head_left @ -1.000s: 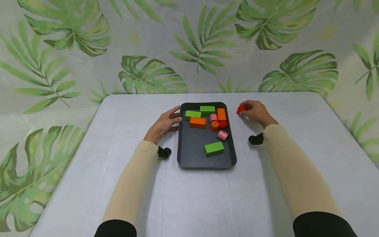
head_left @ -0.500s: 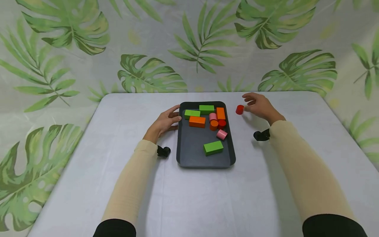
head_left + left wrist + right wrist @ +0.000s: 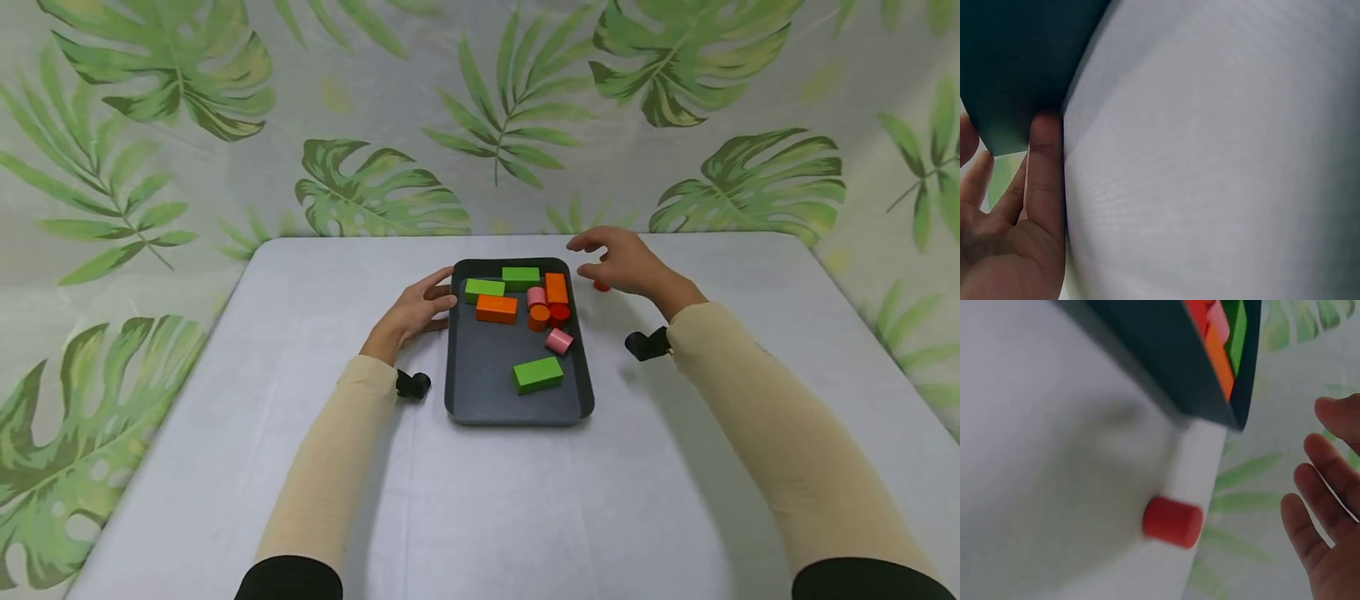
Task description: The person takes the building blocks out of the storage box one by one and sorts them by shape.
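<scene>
My left hand (image 3: pixel 411 315) rests at the left rim of the dark tray (image 3: pixel 480 383), its fingers against the tray's outer side, as the left wrist view also shows (image 3: pixel 1016 219). My right hand (image 3: pixel 626 265) hovers off the tray's upper right corner with parted fingers and nothing in them. Under it, partly hidden in the head view, a red cylinder (image 3: pixel 602 285) is on the white table; the right wrist view shows this red cylinder (image 3: pixel 1174 522) apart from the hand (image 3: pixel 1335 506).
Inside the tray are green blocks (image 3: pixel 537 375), orange blocks (image 3: pixel 497 309), pink cylinders (image 3: pixel 558 341), an orange cylinder (image 3: pixel 538 317) and a red one (image 3: pixel 559 315). A leaf-patterned cloth (image 3: pixel 525 200) hangs behind the table (image 3: pixel 480 508).
My right hand has let go of the red cylinder, lifted off it and moved left toward the tray's corner. The left hand stays at the tray's left side.
</scene>
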The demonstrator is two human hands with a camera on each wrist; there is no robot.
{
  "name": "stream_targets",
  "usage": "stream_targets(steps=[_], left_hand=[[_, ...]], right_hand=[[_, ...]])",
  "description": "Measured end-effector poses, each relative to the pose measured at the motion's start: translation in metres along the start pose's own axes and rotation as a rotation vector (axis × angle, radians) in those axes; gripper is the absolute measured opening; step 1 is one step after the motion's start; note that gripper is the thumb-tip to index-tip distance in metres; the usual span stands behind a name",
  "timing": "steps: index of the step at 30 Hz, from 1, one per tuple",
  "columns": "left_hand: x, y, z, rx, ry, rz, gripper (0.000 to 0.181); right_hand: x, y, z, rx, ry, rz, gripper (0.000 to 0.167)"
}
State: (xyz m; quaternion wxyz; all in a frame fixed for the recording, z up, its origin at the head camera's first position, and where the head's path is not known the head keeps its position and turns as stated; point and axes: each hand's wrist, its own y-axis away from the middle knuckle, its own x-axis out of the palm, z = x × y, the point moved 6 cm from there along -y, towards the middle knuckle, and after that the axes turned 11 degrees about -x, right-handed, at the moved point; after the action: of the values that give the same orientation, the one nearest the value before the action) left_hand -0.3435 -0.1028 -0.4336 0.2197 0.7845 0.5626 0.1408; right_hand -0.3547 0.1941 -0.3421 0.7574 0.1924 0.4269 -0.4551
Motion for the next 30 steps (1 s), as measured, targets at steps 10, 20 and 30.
stream_targets(steps=[10,20,30], left_hand=[[0.000,0.000,0.000,-0.002,-0.009,-0.005,0.065],[0.000,0.001,0.000,-0.001,-0.018,-0.013,0.065],[0.001,0.000,0.000,-0.003,-0.016,-0.023,0.066]], right_hand=[[0.036,-0.002,0.048,-0.213,0.100,0.153,0.035],[0.066,0.001,0.054,-0.250,0.285,0.259,0.032],[0.075,-0.001,0.050,-0.255,0.318,0.253,0.029]])
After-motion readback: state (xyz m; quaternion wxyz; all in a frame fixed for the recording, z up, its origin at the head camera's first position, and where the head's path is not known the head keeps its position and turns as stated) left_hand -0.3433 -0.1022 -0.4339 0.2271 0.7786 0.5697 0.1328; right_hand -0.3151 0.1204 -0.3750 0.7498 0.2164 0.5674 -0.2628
